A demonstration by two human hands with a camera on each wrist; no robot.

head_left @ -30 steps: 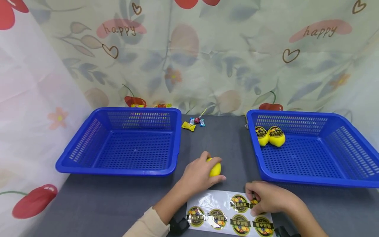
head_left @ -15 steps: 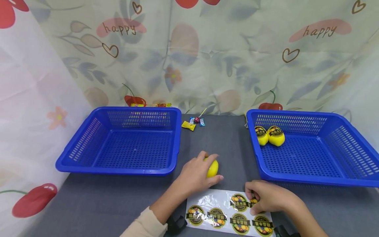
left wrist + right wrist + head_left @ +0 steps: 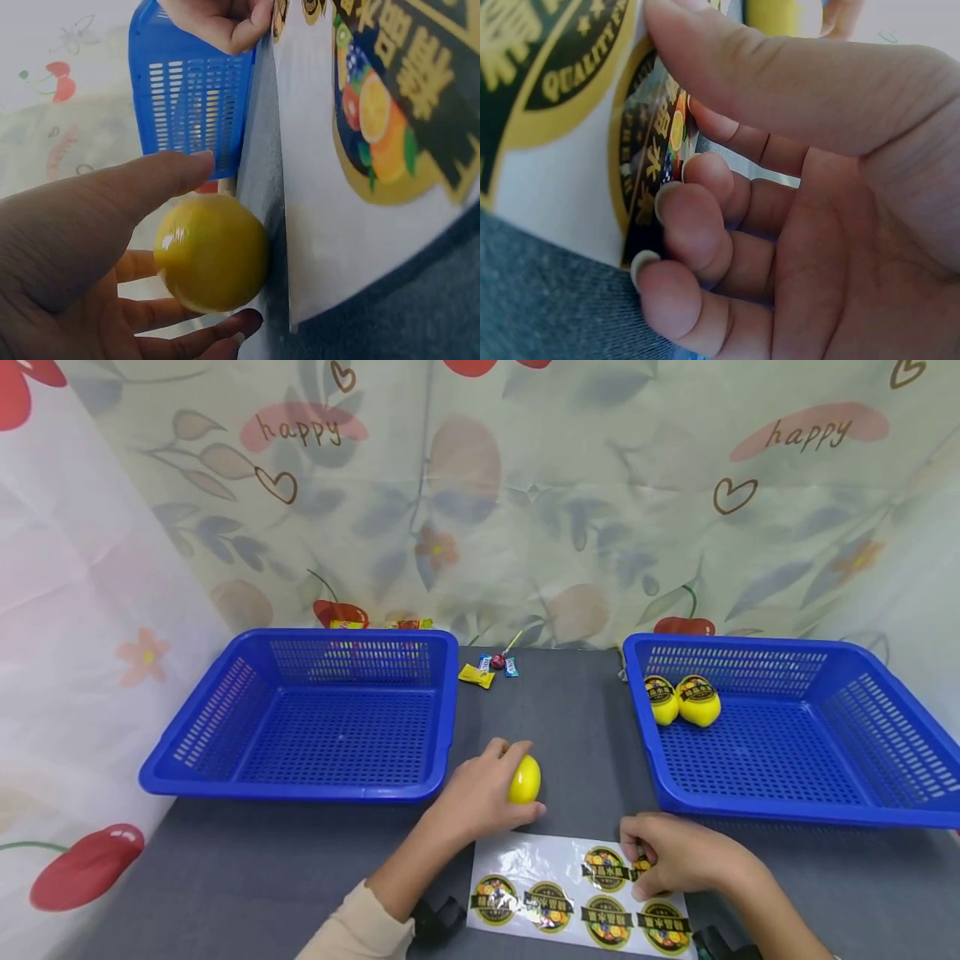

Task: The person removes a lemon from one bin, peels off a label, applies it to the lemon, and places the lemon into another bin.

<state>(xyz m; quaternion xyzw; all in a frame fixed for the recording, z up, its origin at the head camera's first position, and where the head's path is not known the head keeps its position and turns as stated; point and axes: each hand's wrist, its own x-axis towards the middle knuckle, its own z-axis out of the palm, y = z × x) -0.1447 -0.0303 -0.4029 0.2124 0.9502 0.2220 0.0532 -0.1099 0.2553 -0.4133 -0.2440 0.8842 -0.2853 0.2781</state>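
Note:
In the head view my left hand (image 3: pixel 480 789) curls its fingers around a yellow lemon (image 3: pixel 525 779), close over the dark table. The left wrist view shows the thumb above the lemon (image 3: pixel 212 253) and the fingers behind and beneath it. My right hand (image 3: pixel 686 856) is bent over the right part of a white sheet (image 3: pixel 525 852) of round black-and-gold fruit stickers. Its thumb and fingers pinch at the edge of one sticker (image 3: pixel 645 161), which the hand partly covers.
A blue basket (image 3: pixel 300 792) stands at the left. Another blue basket (image 3: pixel 795 814), at the right, has two stickered lemons (image 3: pixel 698 702) inside. Several wrapped candies (image 3: pixel 476 676) and a lollipop (image 3: pixel 498 661) lie at the back. A patterned cloth (image 3: pixel 525 543) hangs behind.
My left hand has shifted a little to the left with the lemon. The right hand has stayed at the same sticker, almost still.

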